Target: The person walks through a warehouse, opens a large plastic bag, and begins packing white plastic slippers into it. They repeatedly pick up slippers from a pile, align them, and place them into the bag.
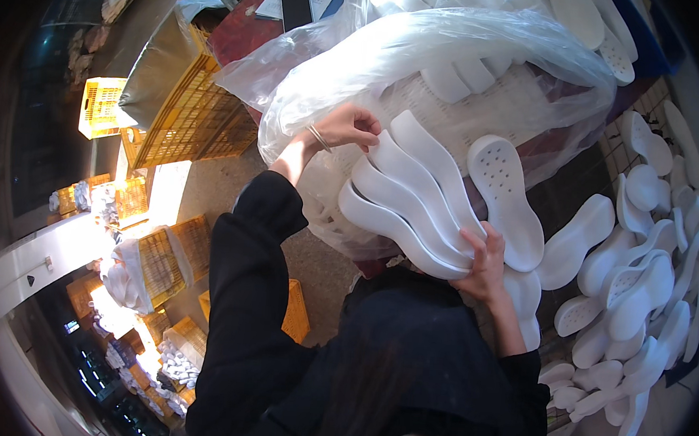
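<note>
My right hand [485, 261] grips several white foam shoe insoles [412, 192] at one end, and they spread out like a fan. At their far ends, the curled fingers and thumb of my left hand [354, 127] meet the tip of one insole; whether they pinch it is unclear. Beneath the fan lies a clear plastic bag [336, 65], its mouth spread wide, with more white insoles [456, 79] inside. A loose insole with small holes at one end [505, 201] lies just right of the fan.
A large heap of white insoles [636, 286] fills the right side. Yellow plastic crates [192, 116] stand at the left, with more filled crates [164, 260] lower down. On the red tabletop [235, 34] at the upper left are papers and a dark phone [297, 6].
</note>
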The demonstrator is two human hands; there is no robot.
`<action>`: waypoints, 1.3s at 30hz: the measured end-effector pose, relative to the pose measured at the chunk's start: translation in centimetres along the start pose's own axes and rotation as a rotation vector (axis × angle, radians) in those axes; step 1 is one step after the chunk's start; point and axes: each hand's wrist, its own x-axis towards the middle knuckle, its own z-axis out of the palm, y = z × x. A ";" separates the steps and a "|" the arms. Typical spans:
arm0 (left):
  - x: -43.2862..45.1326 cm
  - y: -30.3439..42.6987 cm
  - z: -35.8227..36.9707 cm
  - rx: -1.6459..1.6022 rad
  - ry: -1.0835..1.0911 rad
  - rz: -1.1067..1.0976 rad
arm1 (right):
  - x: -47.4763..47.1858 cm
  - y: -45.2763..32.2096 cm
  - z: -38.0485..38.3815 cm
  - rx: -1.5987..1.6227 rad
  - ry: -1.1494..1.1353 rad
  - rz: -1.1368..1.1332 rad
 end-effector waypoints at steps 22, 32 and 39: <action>-2.1 -3.6 0.2 -0.143 0.093 0.097 | 0.1 0.0 0.1 0.003 0.010 0.002; -3.6 -1.1 0.9 0.549 0.460 0.438 | 1.0 -1.7 -1.9 0.076 -0.030 0.045; -8.0 1.8 -3.0 0.646 0.887 -0.006 | 7.6 -1.3 -3.2 0.335 -0.025 0.051</action>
